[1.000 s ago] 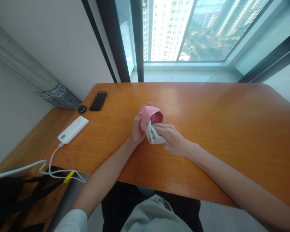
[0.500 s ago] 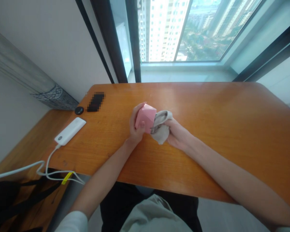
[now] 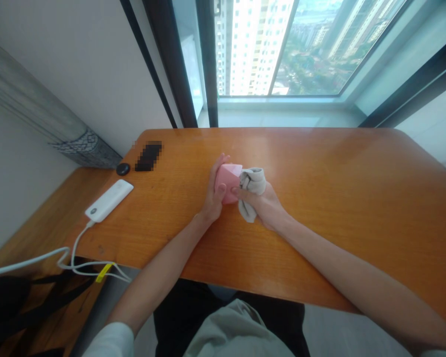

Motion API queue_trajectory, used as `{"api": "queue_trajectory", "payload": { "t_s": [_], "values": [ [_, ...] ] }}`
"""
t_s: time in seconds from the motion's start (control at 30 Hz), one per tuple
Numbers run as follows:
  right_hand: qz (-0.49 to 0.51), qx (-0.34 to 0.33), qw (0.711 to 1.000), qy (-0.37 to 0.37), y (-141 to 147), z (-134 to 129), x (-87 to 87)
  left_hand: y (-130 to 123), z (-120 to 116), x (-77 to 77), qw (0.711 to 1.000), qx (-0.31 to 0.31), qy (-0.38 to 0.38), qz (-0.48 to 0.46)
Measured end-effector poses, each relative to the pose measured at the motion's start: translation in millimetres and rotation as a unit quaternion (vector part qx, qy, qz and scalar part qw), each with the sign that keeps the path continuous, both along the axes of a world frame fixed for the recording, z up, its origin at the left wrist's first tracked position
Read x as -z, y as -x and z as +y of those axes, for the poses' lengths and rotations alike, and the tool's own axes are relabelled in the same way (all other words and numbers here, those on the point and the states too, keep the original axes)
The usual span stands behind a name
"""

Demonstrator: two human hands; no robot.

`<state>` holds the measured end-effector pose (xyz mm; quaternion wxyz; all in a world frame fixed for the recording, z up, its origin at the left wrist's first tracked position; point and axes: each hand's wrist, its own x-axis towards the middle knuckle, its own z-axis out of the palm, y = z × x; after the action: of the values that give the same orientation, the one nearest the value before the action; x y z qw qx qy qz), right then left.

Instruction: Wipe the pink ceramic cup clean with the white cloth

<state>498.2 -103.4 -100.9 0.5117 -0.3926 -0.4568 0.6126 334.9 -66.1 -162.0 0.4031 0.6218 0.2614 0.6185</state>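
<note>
- My left hand (image 3: 214, 194) is closed around the pink faceted cup (image 3: 227, 183), its fingers curling up the cup's left side and its palm beneath.
- My right hand (image 3: 263, 204) is clenched on a grey-white cloth (image 3: 251, 191), with the bunched fabric showing above and below my fingers.
- My right fingertips (image 3: 235, 190) and the cloth press against the right side of the cup, so both hands meet there.
- The cup sits in my hands near the middle of the orange wooden desk (image 3: 319, 198), close to its near edge; I cannot tell whether it touches the wood.
- Left of my hands, well apart from them, lie a white power bank (image 3: 109, 201), a small black round object (image 3: 123, 169) and a pixelated dark rectangular item (image 3: 147, 155).
- A white cable (image 3: 29, 259) runs from the power bank over the near left of the desk, with a yellow tag (image 3: 104, 272) on it.
- Black bag straps (image 3: 22, 292) lie at the near left.
- Beyond the far edge of the desk, a window (image 3: 312, 49) shows tower blocks (image 3: 254, 47).
</note>
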Motion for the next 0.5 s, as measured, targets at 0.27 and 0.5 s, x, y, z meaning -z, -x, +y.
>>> {"api": "queue_trajectory", "payload": {
  "t_s": [0.27, 0.5],
  "values": [
    [0.082, 0.019, 0.995, 0.046, -6, 13, 3.4, 5, 6, -0.3, 0.982, 0.000, -0.158, 0.108],
    [-0.296, -0.130, 0.851, -0.415, -23, 9, 2.2, -9, -10, -21.8, 0.931, 0.159, 0.258, -0.203]
  ]
}}
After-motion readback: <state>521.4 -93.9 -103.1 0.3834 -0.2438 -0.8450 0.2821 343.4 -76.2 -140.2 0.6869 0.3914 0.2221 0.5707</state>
